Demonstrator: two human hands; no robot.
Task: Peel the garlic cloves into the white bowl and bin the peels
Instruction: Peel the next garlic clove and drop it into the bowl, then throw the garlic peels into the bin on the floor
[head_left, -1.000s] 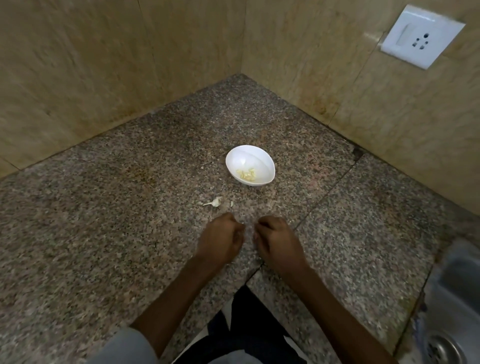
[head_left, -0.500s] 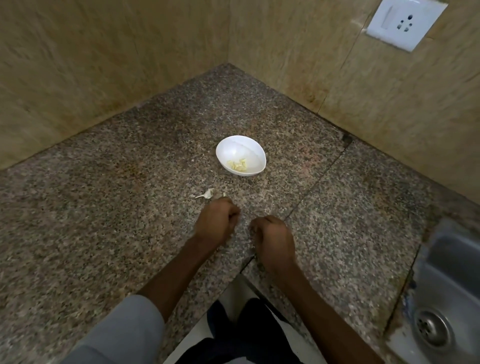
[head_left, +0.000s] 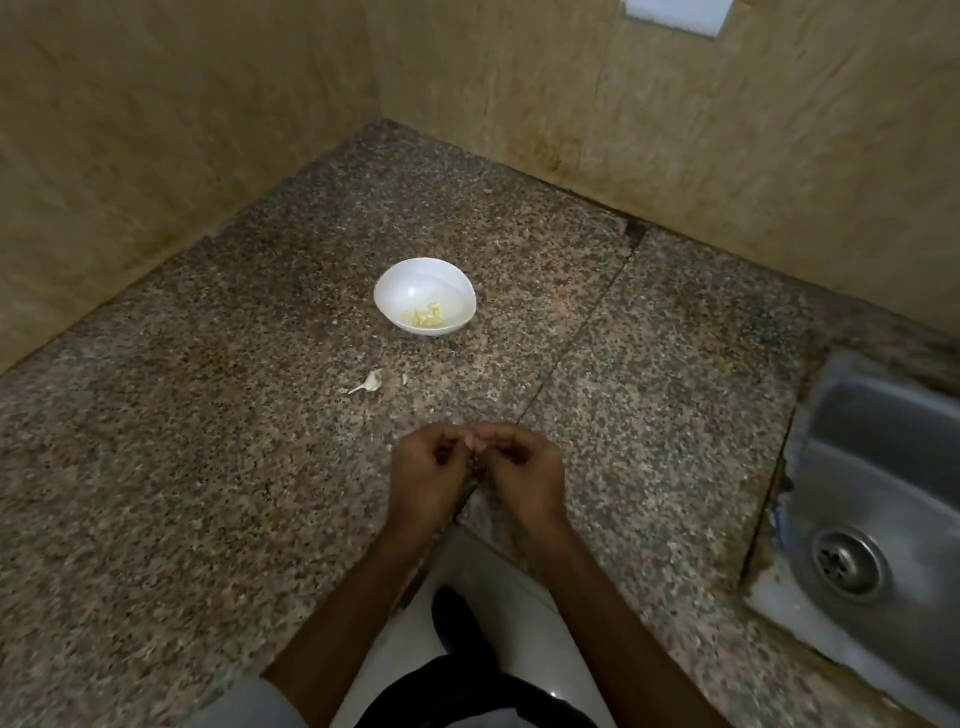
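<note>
A white bowl (head_left: 387, 291) stands on the granite counter and holds several peeled yellowish garlic cloves (head_left: 427, 315). In front of it, to the left, lies a pale garlic piece with a thin tail (head_left: 370, 383), with a tiny scrap (head_left: 405, 379) beside it. My left hand (head_left: 428, 478) and my right hand (head_left: 524, 478) are together above the counter's front edge, well short of the bowl. Their curled fingers and thumbs meet tip to tip and pinch a small garlic clove (head_left: 475, 440), which the fingers mostly hide.
A steel sink (head_left: 883, 467) with a round drain (head_left: 847, 564) is set into the counter at the right. Tiled walls close off the corner behind the bowl, and a white wall socket (head_left: 675, 13) sits at the top. The counter edge (head_left: 441, 535) runs below my wrists.
My hands have come together so that the fingertips meet; earlier they were slightly apart on the counter. The view has shifted, and more of the sink shows at the right.
</note>
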